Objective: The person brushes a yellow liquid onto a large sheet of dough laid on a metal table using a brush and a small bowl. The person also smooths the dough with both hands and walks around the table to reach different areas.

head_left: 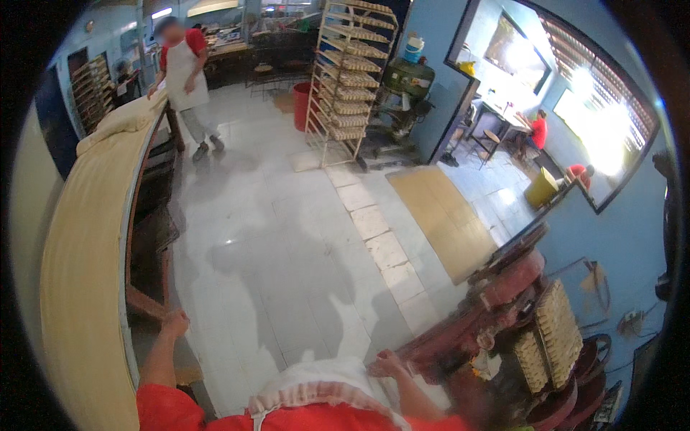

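Observation:
My left hand (175, 323) hangs loosely closed beside the long table on my left, with nothing visible in it. Along that table lies a long, pale sheet of dough (90, 251), with a thicker folded mass (122, 123) of it at the far end. My right hand (388, 364) is held low in front of me, fingers loosely apart and holding nothing that I can see. Nearest to it stands a dark red machine (460, 323), just to the right. My white apron (327, 377) shows between my arms.
A person in a white apron (188, 68) stands by the table's far end. Ahead, a tall rack (316, 108) holds several loaded trays, beside a red bin (301, 106). Trays of shaped pieces (557, 334) lean by the machine. A tan board (442, 215) covers the floor at the right doorway.

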{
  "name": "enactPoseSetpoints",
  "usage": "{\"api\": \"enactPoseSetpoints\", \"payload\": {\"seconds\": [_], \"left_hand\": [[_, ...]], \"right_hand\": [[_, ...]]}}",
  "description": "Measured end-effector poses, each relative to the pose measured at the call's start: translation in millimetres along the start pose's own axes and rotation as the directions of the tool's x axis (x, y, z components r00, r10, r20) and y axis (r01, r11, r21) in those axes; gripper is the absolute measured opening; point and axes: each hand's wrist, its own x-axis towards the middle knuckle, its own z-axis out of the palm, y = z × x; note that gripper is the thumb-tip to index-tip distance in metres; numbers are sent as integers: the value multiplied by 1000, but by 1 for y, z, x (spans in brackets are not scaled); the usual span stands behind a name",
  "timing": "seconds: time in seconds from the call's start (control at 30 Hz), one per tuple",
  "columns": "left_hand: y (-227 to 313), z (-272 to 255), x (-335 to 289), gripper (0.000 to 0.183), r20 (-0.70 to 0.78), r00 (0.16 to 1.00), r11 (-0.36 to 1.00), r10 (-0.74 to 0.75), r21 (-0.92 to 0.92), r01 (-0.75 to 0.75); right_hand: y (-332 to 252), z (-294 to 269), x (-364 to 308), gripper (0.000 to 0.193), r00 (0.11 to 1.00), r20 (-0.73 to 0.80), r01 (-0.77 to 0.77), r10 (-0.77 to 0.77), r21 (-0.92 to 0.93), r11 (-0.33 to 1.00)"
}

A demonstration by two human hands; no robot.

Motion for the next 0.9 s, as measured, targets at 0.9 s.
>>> {"api": "enactPoseSetpoints", "payload": {"seconds": [0.9], "left_hand": [[309,97,152,46,504,859,960,-94,-182,212]], "right_hand": [[-412,-162,434,33,861,85,509,-502,-141,849]]}}
